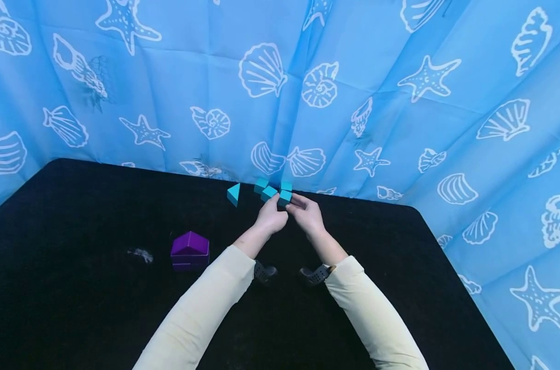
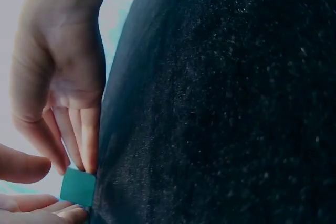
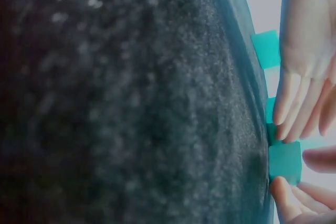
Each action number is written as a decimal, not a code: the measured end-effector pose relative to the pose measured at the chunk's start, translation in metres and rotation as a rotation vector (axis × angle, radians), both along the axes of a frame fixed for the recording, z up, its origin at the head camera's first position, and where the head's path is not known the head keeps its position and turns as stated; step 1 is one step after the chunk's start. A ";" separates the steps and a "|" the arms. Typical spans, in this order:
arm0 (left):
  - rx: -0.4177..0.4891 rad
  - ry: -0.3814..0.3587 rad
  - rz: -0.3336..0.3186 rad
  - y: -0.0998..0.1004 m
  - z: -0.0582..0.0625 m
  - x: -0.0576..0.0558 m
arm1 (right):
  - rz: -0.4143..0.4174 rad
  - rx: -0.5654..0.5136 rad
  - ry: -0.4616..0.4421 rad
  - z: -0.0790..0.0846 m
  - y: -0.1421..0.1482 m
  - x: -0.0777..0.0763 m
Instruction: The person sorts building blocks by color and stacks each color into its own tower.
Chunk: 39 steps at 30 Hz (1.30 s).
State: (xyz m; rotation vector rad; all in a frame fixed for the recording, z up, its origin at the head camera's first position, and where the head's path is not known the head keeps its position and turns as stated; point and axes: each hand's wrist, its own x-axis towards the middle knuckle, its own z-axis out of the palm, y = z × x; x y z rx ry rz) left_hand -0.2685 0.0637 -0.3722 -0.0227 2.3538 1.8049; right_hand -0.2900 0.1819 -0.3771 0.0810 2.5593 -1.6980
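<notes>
Several small teal cubes stand near the table's far edge in the head view. My left hand (image 1: 272, 218) and right hand (image 1: 307, 215) meet at the nearest cube (image 1: 284, 198), one on each side. In the left wrist view, the right hand's straight fingers touch this cube (image 2: 77, 187) from above, and the left fingertips lie at its lower side. The left hand's fingers look straight in the right wrist view too. Another cube (image 1: 286, 186) sits just behind, with two more cubes, one (image 1: 268, 193) by the left thumb and one (image 1: 261, 185) farther left.
A teal triangular block (image 1: 234, 195) stands left of the cubes. Purple blocks (image 1: 190, 252), stacked like a small house, sit on the black-covered table (image 1: 99, 308) at left, beside a whitish mark (image 1: 142, 255). A blue shell-print curtain (image 1: 178, 77) hangs behind and right.
</notes>
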 end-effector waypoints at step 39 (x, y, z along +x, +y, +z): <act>0.038 0.014 0.196 -0.002 -0.002 0.021 | 0.151 -0.006 -0.004 0.004 0.029 0.031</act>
